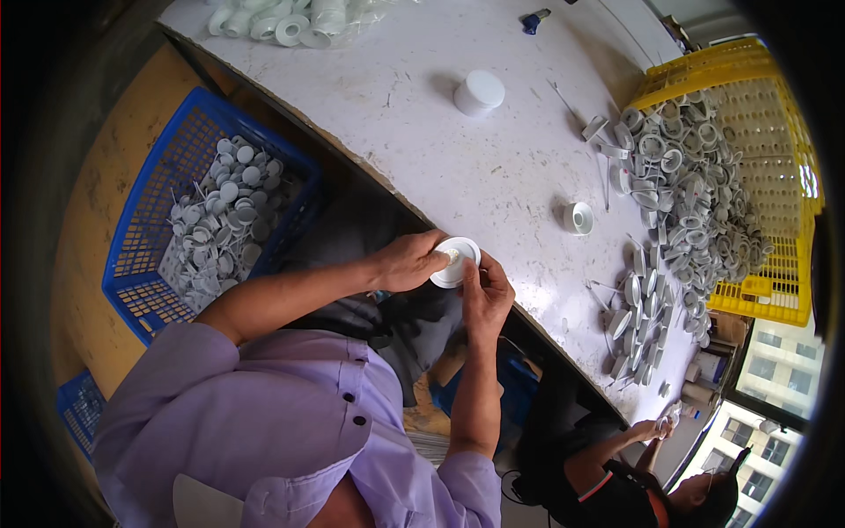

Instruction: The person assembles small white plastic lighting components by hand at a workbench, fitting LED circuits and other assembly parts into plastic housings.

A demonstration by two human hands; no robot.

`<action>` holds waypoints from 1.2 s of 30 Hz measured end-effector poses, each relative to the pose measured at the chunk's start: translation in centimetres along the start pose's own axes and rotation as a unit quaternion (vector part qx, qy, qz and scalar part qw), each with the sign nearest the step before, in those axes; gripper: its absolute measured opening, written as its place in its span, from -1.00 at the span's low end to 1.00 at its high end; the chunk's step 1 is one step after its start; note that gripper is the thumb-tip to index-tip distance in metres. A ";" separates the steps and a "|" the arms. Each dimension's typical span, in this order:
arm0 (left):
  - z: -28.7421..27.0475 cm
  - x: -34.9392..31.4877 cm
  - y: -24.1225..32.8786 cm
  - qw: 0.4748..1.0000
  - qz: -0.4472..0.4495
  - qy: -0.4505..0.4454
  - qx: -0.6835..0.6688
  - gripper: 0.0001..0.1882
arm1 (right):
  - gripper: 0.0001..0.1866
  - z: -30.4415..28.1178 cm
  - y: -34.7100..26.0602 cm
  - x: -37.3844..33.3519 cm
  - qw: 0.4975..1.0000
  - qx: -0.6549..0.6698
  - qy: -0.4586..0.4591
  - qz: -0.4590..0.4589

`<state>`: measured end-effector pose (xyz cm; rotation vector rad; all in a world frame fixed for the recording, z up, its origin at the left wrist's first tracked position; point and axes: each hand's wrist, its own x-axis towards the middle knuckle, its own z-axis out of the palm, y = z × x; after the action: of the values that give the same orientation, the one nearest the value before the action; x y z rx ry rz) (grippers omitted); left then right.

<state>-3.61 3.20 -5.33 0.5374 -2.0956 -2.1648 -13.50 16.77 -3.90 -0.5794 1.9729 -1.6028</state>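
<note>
Just beside the near edge of the desk (378,106), the left hand (407,262) and right hand (489,295) held 1 round white piece (458,268), fingers gripping opposite sides. 1 blue basket (158,199) stood left of the desk.

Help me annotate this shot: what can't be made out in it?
All in the head view:
Disc: underside turned away; left rim partly under the left hand.
Blue basket: much of the floor under heaped parts.
Bag: cut off by the top edge.
Item in the co-worker's hands: too small.
</note>
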 end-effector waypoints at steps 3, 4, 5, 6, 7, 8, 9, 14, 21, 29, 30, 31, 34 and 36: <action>0.3 0.1 -0.1 1.000 0.015 0.015 0.004 -0.70 | -0.82 0.5 -0.1 -0.2 1.000 0.006 0.023 -0.004; 0.2 0.1 0.2 1.000 0.008 0.017 0.015 -0.70 | -0.82 0.6 -0.1 -0.2 1.000 0.007 0.023 -0.003; 0.2 0.1 0.3 0.999 0.002 0.019 0.025 -0.71 | -0.82 0.6 -0.1 -0.2 1.000 0.005 0.024 -0.001; 0.3 0.1 0.3 1.000 0.001 0.018 0.026 -0.71 | -0.82 0.6 -0.1 -0.2 1.000 0.002 0.025 0.000; 0.3 0.1 0.3 0.999 0.002 0.026 0.036 -0.71 | -0.82 0.6 -0.2 -0.2 1.000 0.002 0.026 0.001; 0.3 0.1 0.3 0.998 0.003 0.035 0.047 -0.71 | -0.81 0.7 -0.2 -0.2 1.000 -0.006 0.028 0.004; 0.4 0.1 0.2 0.998 0.003 0.034 0.047 -0.71 | -0.81 0.7 -0.2 -0.2 0.999 -0.014 0.030 0.006; 0.5 0.1 0.2 0.992 0.019 0.062 0.107 -0.71 | -0.80 0.8 0.7 -0.1 0.999 0.006 0.037 0.006; 0.5 0.2 -0.4 0.984 0.039 0.080 0.152 -0.71 | -0.80 1.0 0.8 -0.2 0.999 0.004 0.034 -0.018; -0.1 0.3 -0.7 1.000 0.019 0.012 -0.011 -0.60 | -0.74 0.5 0.5 -0.4 1.000 0.003 0.027 -0.007; -0.3 0.2 -0.3 1.000 0.019 0.013 -0.010 -0.60 | -0.73 0.3 0.2 -0.4 1.000 0.008 0.019 0.005; -0.4 0.1 0.3 0.999 -0.005 0.001 -0.046 -0.59 | -0.73 0.1 -0.2 -0.5 1.000 0.008 0.019 0.005; -0.9 0.2 0.6 0.994 -0.056 -0.030 -0.089 -0.58 | -0.45 -1.8 -0.9 -0.5 0.996 -0.066 0.003 -0.061; -1.0 0.2 0.7 0.990 -0.085 -0.052 -0.096 -0.57 | -0.31 -1.9 -1.7 -0.7 0.983 -0.128 -0.024 -0.131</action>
<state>-3.66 2.16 -4.68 0.6167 -1.9225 -2.5077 -14.22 18.28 -1.84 -1.0060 2.1535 -1.4716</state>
